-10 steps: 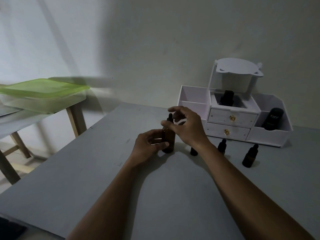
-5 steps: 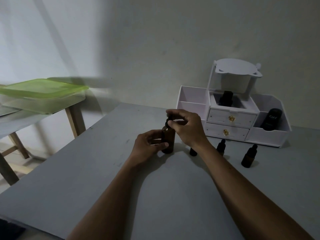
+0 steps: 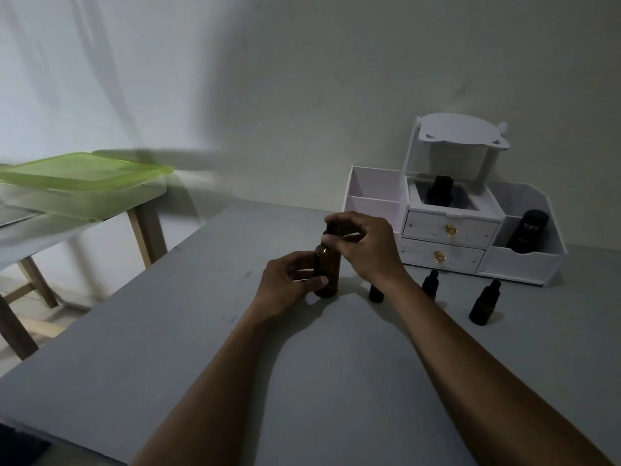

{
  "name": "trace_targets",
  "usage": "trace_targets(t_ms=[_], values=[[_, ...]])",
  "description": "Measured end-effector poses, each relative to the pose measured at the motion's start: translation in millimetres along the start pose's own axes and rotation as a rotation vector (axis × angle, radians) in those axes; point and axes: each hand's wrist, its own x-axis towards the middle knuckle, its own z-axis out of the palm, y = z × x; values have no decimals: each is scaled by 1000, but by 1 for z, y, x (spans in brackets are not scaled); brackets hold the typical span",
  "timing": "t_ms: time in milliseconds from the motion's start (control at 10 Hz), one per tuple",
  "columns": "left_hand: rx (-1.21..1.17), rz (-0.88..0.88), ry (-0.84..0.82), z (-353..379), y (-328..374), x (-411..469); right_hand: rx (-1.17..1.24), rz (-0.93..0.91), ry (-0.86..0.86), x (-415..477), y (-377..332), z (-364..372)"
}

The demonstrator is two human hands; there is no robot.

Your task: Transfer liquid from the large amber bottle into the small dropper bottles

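The large amber bottle (image 3: 327,270) stands upright on the grey table (image 3: 168,348). My left hand (image 3: 289,280) grips its body from the left. My right hand (image 3: 364,247) is curled over its top and pinches the black dropper cap (image 3: 330,229), which is mostly hidden by the fingers. Three small dropper bottles stand to the right: one (image 3: 375,293) partly behind my right wrist, one (image 3: 430,284) just past it, and one (image 3: 484,303) farthest right, all capped.
A white desk organiser (image 3: 450,230) with two drawers stands at the back right against the wall, holding a dark bottle (image 3: 438,191) and a black tube (image 3: 527,235). A green-lidded plastic box (image 3: 77,186) sits on a wooden side table to the left.
My right hand came down from above the bottle and closed its fingers on the dropper cap. The left hand kept its grip on the bottle's body.
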Motion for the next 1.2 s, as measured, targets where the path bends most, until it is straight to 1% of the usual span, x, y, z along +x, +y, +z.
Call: trace_targets(t_ms=[100,300,600,900,1000,1100,1200], values=[[14,-3,0,1,0,0,-29,-4,15,1,1,0],[10,-20,-1,1,2,-1,30,-3,-33,1,-1,-4],[26,-18,17,2,0,-1,11,-30,17,-1,0,-2],[44,-21,29,4,-2,-3,-34,-53,0,-3,0,-1],[42,-27,40,7,1,-10,-90,-103,53,-13,-1,2],[20,-47,68,6,-2,-19,-117,-208,148,-36,-7,-1],[74,-79,137,6,-1,-38,-163,-228,90,-83,-13,-9]])
